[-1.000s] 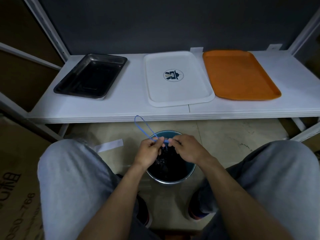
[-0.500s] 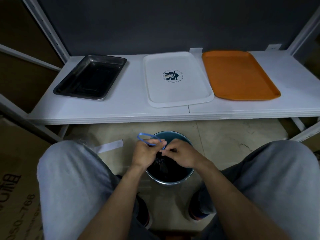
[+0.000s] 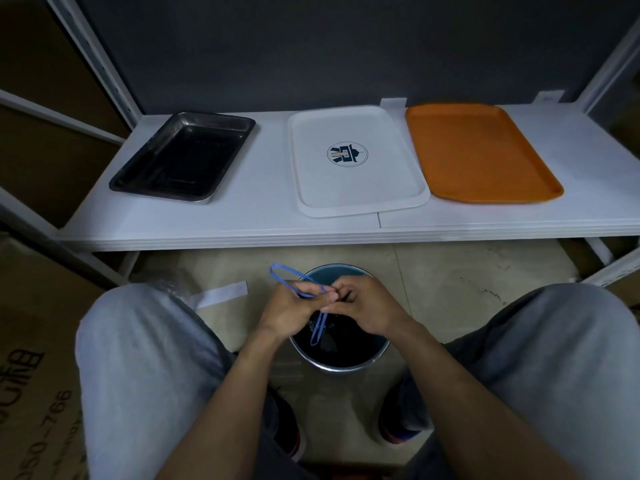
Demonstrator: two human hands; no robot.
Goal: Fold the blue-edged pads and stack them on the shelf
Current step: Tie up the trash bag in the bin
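Note:
A dark pad with a blue edge [image 3: 291,278] is pinched between both my hands above a round metal bucket [image 3: 346,362] on the floor between my knees. One blue loop sticks out up and left of my left hand [image 3: 294,310]; another loop [image 3: 318,329] hangs down into the bucket. My right hand [image 3: 367,308] meets the left at the fingertips and grips the same pad. The dark middle of the pad is hard to make out against the bucket's black inside. The white shelf [image 3: 263,216] lies ahead at knee height.
On the shelf stand a black metal tray [image 3: 138,178] at left, a white tray [image 3: 311,202] with a round logo in the middle and an orange tray [image 3: 485,154] at right. Cardboard boxes [image 3: 31,375] stand left of my knee. A white paper strip [image 3: 221,294] lies on the floor.
The blue loop on the left has swung from upright, down to flat, and up to a slant again. A second loop now hangs below my fingers into the bucket. Both hands stayed over the bucket.

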